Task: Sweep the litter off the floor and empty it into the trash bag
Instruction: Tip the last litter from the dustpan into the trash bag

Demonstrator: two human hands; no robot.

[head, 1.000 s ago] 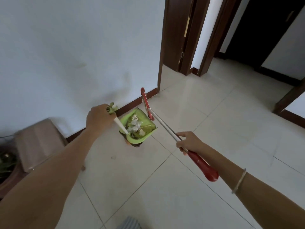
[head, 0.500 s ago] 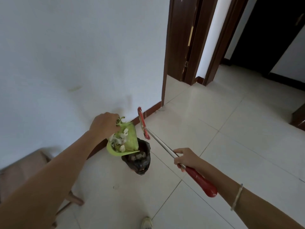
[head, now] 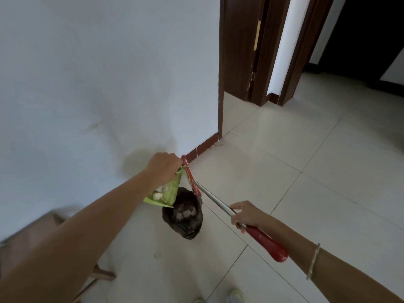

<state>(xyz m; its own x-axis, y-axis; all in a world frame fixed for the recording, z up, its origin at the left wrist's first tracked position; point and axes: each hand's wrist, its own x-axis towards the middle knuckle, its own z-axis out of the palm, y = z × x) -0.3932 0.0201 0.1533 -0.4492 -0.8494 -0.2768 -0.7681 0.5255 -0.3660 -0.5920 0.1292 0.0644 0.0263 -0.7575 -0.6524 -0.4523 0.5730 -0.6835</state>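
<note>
Now the left hand (head: 163, 166) grips the green dustpan (head: 167, 193), tipped steeply above the open black trash bag (head: 183, 215) on the floor (head: 306, 171), white litter (head: 159, 192) inside; the right hand (head: 246, 215) is closed around the broom (head: 218, 202) handle

Pale tiled floor (head: 317, 171); black trash bag (head: 183, 217) on it, wooden stool (head: 32, 237) at left

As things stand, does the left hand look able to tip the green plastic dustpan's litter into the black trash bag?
Probably yes. The left hand holds the green plastic dustpan tilted steeply, its lip just above the open black trash bag, with nothing between them. The red-handled broom in the right hand stays to the side.
</note>
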